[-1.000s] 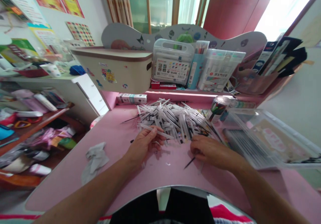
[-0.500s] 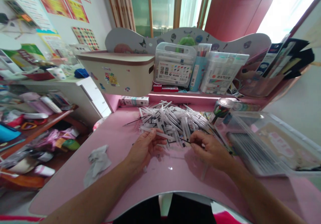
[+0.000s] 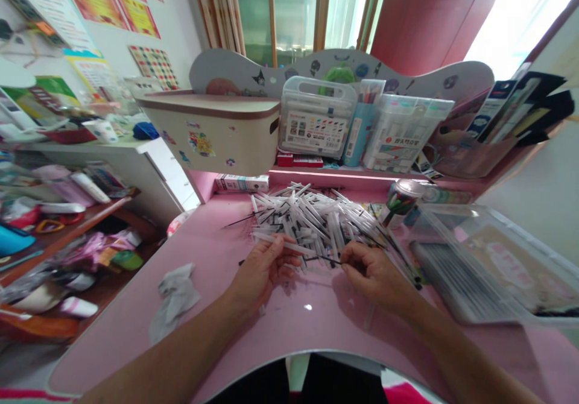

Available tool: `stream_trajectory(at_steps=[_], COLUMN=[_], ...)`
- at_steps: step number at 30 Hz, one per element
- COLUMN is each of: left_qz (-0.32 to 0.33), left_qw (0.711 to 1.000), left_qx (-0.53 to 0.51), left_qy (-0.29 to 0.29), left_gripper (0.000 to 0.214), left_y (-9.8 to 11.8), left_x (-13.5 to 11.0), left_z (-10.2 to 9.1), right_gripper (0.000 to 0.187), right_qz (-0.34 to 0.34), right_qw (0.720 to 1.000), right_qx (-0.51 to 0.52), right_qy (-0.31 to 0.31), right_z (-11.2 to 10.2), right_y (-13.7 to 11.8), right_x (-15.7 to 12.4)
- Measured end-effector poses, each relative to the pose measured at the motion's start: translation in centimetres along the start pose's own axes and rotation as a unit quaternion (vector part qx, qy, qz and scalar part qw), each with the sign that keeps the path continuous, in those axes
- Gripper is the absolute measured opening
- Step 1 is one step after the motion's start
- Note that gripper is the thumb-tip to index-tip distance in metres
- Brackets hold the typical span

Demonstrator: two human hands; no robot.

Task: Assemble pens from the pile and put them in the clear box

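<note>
A translucent white pen barrel (image 3: 299, 248) is pinched between the thumb and fingers of my left hand (image 3: 265, 266). My right hand (image 3: 371, 272) has its thumb and forefinger closed on a thin black pen refill (image 3: 330, 260), which points left. The refill's left tip is at the barrel's right end; whether it is inside, I cannot tell. Just behind both hands lies a loose pile (image 3: 312, 214) of white barrels and black refills on the pink desk (image 3: 212, 331).
A crumpled white tissue (image 3: 175, 298) lies left of my arm. To the right stand a clear plastic case (image 3: 474, 319) with grey rods and a can (image 3: 404, 198) holding pens. Behind the pile, a shelf carries a beige bin (image 3: 217, 138) and marker boxes (image 3: 316, 123).
The black refill has come closer to the barrel, its left tip now at the barrel's right end. My right hand has shifted slightly left; my left hand has hardly moved.
</note>
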State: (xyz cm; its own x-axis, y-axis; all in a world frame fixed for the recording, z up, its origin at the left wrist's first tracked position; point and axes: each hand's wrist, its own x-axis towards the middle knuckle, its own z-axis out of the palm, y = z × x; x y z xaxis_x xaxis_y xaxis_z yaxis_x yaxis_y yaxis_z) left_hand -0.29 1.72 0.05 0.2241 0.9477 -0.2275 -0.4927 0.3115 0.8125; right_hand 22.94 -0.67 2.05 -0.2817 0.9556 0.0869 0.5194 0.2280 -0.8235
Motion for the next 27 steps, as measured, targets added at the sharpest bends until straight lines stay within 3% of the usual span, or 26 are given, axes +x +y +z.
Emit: stream_trajectory(at_steps=[6, 10, 14, 16, 19, 21, 24, 27], left_qz=[-0.001, 0.003, 0.004, -0.014, -0.073, -0.103, -0.122, -0.114], left_qw=[0.999, 0.999, 0.997, 0.997, 0.995, 0.989, 0.979, 0.974], left_qx=[0.039, 0.051, 0.068, 0.044, -0.041, -0.105, -0.164, -0.192], left_qy=[-0.023, -0.016, -0.044, -0.060, -0.054, -0.024, 0.015, 0.027], left_gripper=[0.033, 0.034, 0.031, 0.026, 0.015, 0.017, 0.029, 0.034], left_y=[-0.1, 0.0, -0.3, -0.4, -0.2, 0.2, 1.0, 1.6], left_x=[0.0, -0.1, -0.5, -0.7, -0.4, 0.0, 0.6, 0.8], left_z=[-0.1, -0.2, 0.2, 0.4, 0.2, -0.2, -0.8, -1.0], right_gripper=[0.002, 0.006, 0.008, 0.010, 0.029, 0.041, 0.050, 0.035], right_qz=[0.023, 0.045, 0.034, 0.036, 0.030, 0.015, -0.004, 0.004], right_qw=[0.999, 0.995, 0.997, 0.991, 0.963, 0.940, 0.927, 0.935], right_qx=[0.049, 0.085, 0.074, 0.127, 0.268, 0.340, 0.371, 0.329], right_qy=[-0.003, -0.016, -0.017, -0.023, -0.029, -0.011, 0.052, 0.135], right_z=[0.3, 0.5, 1.0, 1.2, 0.9, 0.1, -1.4, -2.9], right_y=[0.3, 0.5, 0.3, 0.2, 0.2, 0.3, 0.4, 0.5], right_x=[-0.1, -0.1, -0.3, -0.4, -0.5, -0.4, -0.3, -0.2])
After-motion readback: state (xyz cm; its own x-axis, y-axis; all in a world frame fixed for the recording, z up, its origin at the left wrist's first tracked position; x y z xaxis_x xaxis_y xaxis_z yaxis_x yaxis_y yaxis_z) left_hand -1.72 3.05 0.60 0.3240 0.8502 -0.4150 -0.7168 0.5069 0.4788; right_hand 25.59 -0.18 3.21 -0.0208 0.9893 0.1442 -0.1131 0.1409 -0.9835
